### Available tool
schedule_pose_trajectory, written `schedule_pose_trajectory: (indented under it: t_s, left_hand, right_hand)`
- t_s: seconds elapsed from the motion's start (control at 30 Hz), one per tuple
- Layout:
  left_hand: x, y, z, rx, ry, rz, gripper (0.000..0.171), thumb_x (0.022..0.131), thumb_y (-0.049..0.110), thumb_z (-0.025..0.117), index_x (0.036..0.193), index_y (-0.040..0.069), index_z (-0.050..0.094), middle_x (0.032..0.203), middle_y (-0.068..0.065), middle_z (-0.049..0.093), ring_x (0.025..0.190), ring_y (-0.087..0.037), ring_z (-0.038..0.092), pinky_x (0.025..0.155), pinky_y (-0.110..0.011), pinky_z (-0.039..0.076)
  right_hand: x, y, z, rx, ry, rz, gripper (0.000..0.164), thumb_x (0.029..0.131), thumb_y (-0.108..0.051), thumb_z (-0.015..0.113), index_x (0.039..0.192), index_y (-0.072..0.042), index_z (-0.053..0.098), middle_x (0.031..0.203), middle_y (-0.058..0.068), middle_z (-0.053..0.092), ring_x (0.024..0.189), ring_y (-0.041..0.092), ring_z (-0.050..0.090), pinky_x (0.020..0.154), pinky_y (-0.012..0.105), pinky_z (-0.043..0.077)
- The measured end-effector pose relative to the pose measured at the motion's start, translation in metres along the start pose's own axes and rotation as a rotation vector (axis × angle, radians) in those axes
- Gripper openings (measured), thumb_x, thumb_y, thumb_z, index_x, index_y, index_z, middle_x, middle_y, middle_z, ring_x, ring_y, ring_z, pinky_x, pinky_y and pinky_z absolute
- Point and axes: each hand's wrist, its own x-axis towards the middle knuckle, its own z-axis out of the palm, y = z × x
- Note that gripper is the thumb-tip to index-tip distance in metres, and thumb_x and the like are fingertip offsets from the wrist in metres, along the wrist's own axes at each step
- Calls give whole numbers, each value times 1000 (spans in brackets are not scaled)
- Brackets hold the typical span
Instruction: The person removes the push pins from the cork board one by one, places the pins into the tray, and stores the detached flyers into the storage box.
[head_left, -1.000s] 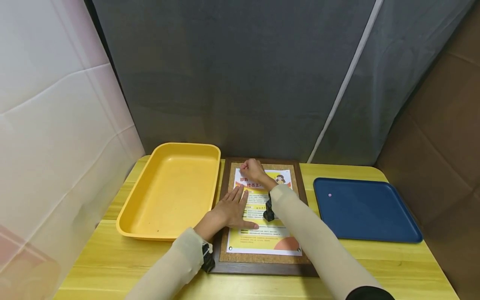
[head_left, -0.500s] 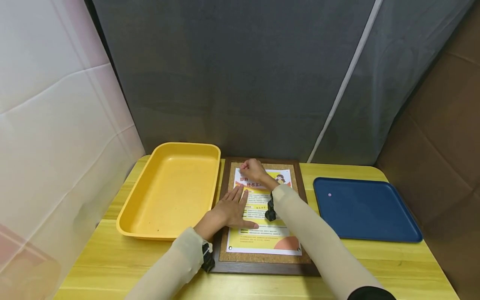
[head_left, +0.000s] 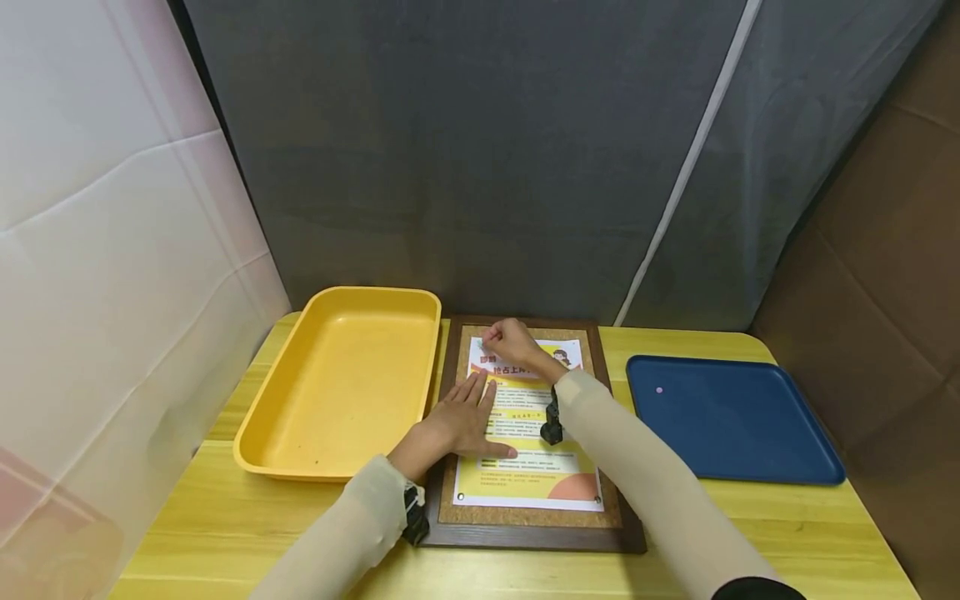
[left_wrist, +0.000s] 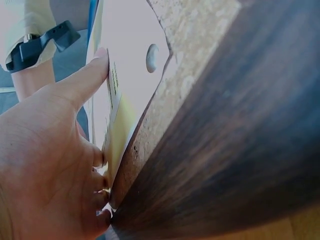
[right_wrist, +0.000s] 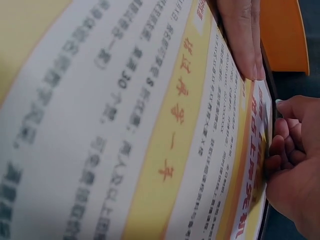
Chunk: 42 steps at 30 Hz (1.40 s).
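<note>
A yellow and white printed poster [head_left: 517,487] lies on a cork board [head_left: 528,518] with a dark brown frame. Small round thumbtacks sit at both lower corners; the lower-left thumbtack [left_wrist: 152,58] shows large in the left wrist view. My left hand [head_left: 459,423] rests flat across the poster's left side, fingers spread. At the upper-left corner is my right hand [head_left: 513,342]. Its fingers curl into the palm, and the thumb [right_wrist: 292,107] reaches out to the board. Whether anything small lies under that thumb tip is hidden.
A deep yellow tray [head_left: 258,400] stands left of the board. To the right lies a shallow blue tray [head_left: 750,425] with one small pinkish round piece [head_left: 659,390] in it. Behind the wooden table [head_left: 525,575] hangs a dark grey curtain [head_left: 420,167].
My right wrist and forearm have swung a little to the right, with the right hand still at the upper-left corner. The left hand has stayed in place.
</note>
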Motion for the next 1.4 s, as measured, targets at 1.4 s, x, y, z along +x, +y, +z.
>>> schedule_pose_trajectory:
  t_s: [1.4]
  left_hand:
    - [-1, -4, -1, -9, 3, 6, 121, 90, 83, 58, 170, 4, 13, 177, -18, 0, 165, -33, 2, 132, -48, 15]
  right_hand:
    - [-53, 3, -63, -114, -117, -159, 10, 96, -3, 65, 93, -3, 75, 83, 3, 71, 69, 9, 54, 66, 24, 47]
